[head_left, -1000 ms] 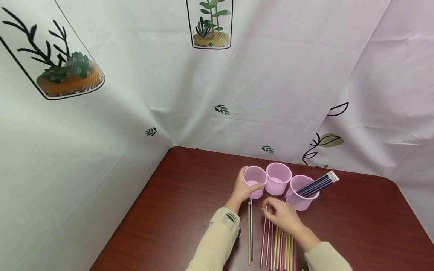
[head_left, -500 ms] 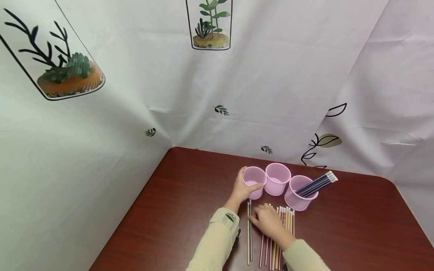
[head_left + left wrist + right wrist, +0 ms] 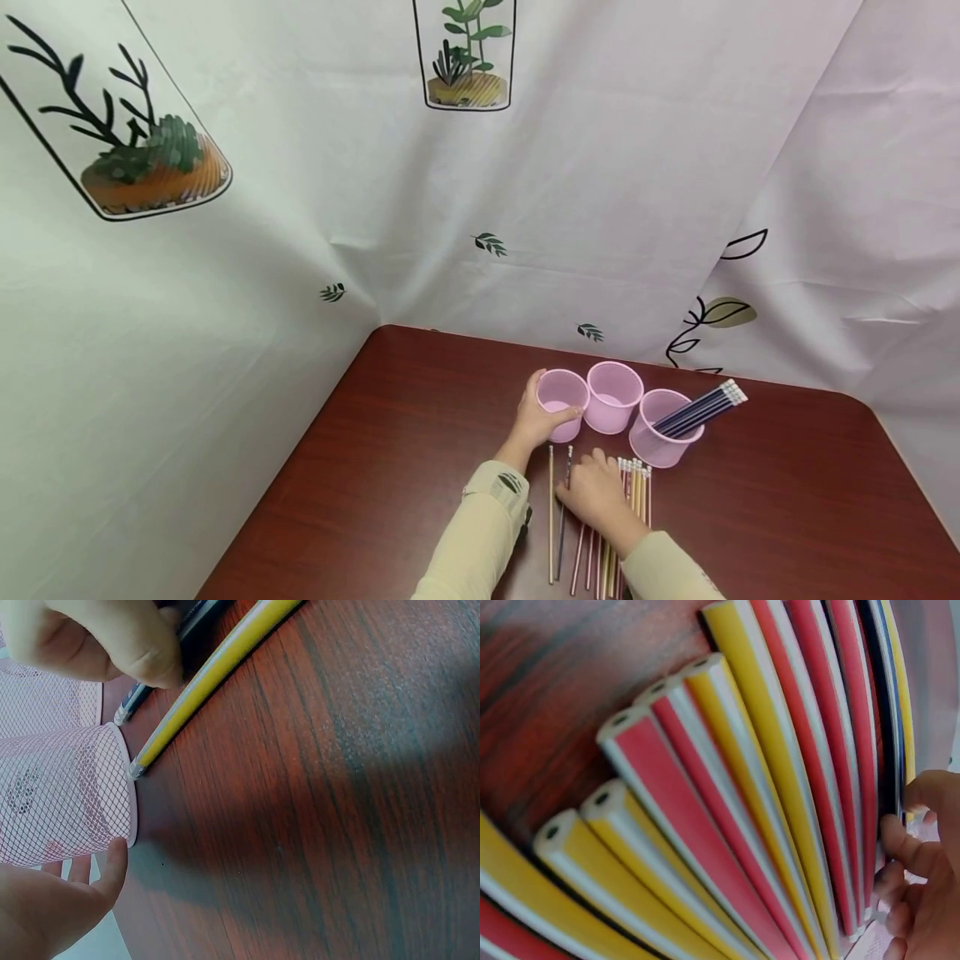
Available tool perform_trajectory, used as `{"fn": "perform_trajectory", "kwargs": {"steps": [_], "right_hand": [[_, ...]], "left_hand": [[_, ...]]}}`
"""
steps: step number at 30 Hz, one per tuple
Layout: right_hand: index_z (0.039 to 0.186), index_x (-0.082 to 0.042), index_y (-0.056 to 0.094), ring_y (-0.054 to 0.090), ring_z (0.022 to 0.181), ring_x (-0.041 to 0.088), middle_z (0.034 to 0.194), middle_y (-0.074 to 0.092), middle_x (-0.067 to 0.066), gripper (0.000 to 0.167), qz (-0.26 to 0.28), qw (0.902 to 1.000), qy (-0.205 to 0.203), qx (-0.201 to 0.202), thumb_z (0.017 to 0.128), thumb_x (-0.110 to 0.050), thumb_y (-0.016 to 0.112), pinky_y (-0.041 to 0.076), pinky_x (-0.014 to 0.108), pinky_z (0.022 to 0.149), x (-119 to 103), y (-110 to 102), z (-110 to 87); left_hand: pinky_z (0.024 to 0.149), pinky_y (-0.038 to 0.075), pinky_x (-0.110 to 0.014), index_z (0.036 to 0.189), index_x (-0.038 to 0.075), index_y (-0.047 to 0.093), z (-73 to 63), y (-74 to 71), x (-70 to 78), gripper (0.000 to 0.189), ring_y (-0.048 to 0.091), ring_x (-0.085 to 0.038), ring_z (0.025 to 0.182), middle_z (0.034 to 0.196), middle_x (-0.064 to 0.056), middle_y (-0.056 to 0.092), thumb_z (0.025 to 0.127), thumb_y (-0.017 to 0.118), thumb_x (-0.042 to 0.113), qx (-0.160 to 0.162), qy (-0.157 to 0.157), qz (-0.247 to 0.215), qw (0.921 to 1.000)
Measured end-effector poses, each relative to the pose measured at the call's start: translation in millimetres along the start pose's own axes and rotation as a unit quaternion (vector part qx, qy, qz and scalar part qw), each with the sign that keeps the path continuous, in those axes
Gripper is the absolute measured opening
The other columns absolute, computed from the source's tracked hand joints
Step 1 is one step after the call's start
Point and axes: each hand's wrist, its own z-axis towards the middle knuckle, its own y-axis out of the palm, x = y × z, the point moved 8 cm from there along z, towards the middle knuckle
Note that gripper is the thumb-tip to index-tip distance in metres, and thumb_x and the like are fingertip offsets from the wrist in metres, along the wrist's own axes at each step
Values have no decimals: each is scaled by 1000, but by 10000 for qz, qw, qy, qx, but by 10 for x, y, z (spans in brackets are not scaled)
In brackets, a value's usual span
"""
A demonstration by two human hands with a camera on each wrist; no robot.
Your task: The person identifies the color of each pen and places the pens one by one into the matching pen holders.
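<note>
My left hand (image 3: 534, 419) grips the leftmost pink mesh cup (image 3: 567, 430), its thumb across the near side; nothing shows inside. My right hand (image 3: 597, 493) is low over the table and pinches a dark blue pencil (image 3: 562, 537) between thumb and forefinger, as the right wrist view shows the fingers at the dark pencil (image 3: 886, 712). Just left of it lies a yellow pencil (image 3: 551, 517), its tip end close to the cup in the left wrist view. Under and right of the right hand, several red and yellow pencils (image 3: 636, 492) lie side by side.
A second pink cup (image 3: 611, 418) stands beside the held one. Right of it, a third pink cup (image 3: 654, 451) holds a bundle of dark blue pencils (image 3: 697, 411) leaning right. The brown table (image 3: 405, 450) meets a printed fabric backdrop (image 3: 585, 192) behind.
My right hand came down and left over the pencils. The dark blue pencil has shifted right, apart from the yellow one. My left hand stays on the cup.
</note>
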Motion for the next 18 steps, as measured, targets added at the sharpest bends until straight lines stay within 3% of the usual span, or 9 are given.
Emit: {"fn": "perform_trajectory", "kwargs": {"steps": [4,13,18], "right_hand": [[52,-8,53,42,75,28,68,53,8,36,-142,9998,140,-52,75,-33,63,32,42,66,-7,14,-7],[47,-11,47,41,69,27,58,46,4,33,-33,9993,230,288,69,-29,63,31,42,62,-28,-16,-39],[48,-11,48,42,68,26,57,47,3,35,262,9980,347,456,70,-31,66,32,40,61,2,-132,-27]], "left_hand": [[96,37,-45,140,11,34,-2,1,-3,94,47,-31,116,131,-12,48,63,86,23,3,-8,30,10000],[96,38,-45,140,13,35,11,12,-36,93,48,-30,114,130,-13,49,63,86,25,-11,24,77,10000],[92,41,-45,137,14,38,-15,-10,11,90,50,-29,110,127,-14,50,63,85,32,74,366,82,9993]]}}
